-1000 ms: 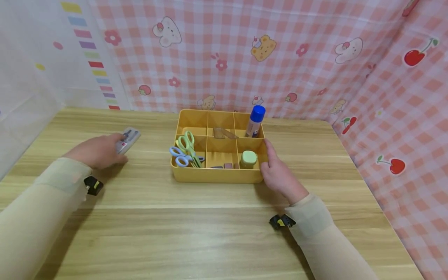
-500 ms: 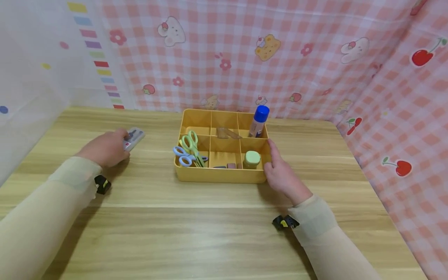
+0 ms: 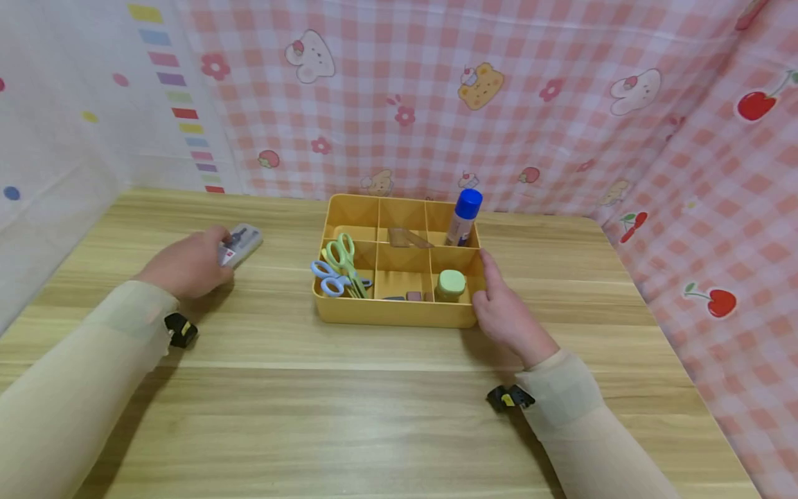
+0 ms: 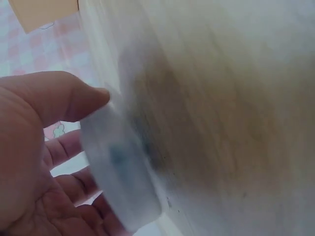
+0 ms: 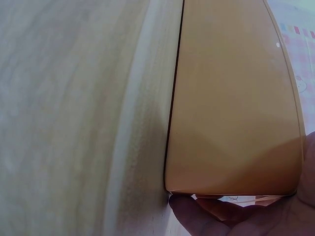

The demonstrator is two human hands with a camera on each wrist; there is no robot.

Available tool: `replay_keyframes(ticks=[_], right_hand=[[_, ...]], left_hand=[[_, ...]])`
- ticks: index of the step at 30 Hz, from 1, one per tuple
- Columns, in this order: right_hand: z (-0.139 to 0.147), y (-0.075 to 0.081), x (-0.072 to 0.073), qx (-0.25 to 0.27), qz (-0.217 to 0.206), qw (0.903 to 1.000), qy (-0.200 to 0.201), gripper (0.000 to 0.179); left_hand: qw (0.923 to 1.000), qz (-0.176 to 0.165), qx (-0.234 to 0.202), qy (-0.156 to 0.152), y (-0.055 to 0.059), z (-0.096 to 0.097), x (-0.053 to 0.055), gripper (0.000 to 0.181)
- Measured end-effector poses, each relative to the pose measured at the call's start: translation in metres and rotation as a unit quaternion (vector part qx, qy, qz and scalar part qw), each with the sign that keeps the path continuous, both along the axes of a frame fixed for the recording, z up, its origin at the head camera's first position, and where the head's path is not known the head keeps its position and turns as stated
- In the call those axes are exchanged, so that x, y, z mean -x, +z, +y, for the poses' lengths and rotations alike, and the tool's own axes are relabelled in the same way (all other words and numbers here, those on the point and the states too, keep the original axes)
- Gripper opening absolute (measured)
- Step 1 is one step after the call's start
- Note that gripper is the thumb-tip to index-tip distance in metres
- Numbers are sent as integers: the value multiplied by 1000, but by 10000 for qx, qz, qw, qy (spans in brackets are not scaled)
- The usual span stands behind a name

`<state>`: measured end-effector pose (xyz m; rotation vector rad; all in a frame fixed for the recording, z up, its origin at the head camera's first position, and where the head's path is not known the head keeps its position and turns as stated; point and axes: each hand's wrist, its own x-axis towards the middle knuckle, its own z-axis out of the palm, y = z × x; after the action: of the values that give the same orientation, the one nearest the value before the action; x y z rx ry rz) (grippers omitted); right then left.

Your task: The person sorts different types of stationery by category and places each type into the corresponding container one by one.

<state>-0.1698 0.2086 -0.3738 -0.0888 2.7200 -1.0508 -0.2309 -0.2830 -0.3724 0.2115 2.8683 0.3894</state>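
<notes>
My left hand [image 3: 190, 265] pinches a flat, translucent grey compass case [image 3: 242, 242] between thumb and fingers, at the left of the table. A dark tool shows through its lid. In the left wrist view the case [image 4: 120, 169] is blurred and tilted on edge close to the wood; I cannot tell whether it touches. My right hand [image 3: 514, 322] rests against the right end of a yellow divided organizer [image 3: 399, 314], index finger straight along the side. Seen from the right wrist, fingers [image 5: 197, 216] lie along the end wall of the organizer [image 5: 236, 108].
In the organizer's compartments are green scissors [image 3: 341, 255], blue-handled scissors [image 3: 330, 278], a blue-capped glue stick [image 3: 464, 216], a green-lidded jar [image 3: 451, 284], a brown piece [image 3: 408, 238] and small blocks [image 3: 414, 296]. A pink checked cloth [image 3: 374, 97] hangs behind the wooden table [image 3: 349, 416].
The left hand has shifted slightly right, and its thumb has drawn in to the compass case. The right hand stays on the organizer. The head view has turned a little left.
</notes>
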Motion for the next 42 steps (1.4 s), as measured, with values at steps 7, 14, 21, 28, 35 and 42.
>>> replay_keyframes(ticks=[7,14,21,28,35,42], right_hand=[[-1,-1,0,-17,60,10000,26,75],[-1,-1,1,42,-35,10000,-19,75],[-1,-2,2,50,-104,9999,-12,75],[-1,-1,2,17,-71,10000,-12,75],[0,-2,1,-2,-19,10000,-9,75],[2,-2,2,10,-60,10000,-56,75]], left_hand=[[9991,257,-329,61,14,16,-2,67],[9929,902,-650,-417,35,54,-4,57],[9890,1060,-688,-766,47,86,-6,53],[9867,1052,-782,-964,52,102,-3,47],[9814,1364,-636,-1195,55,113,1,40],[9780,1427,-606,-1396,57,124,5,36]])
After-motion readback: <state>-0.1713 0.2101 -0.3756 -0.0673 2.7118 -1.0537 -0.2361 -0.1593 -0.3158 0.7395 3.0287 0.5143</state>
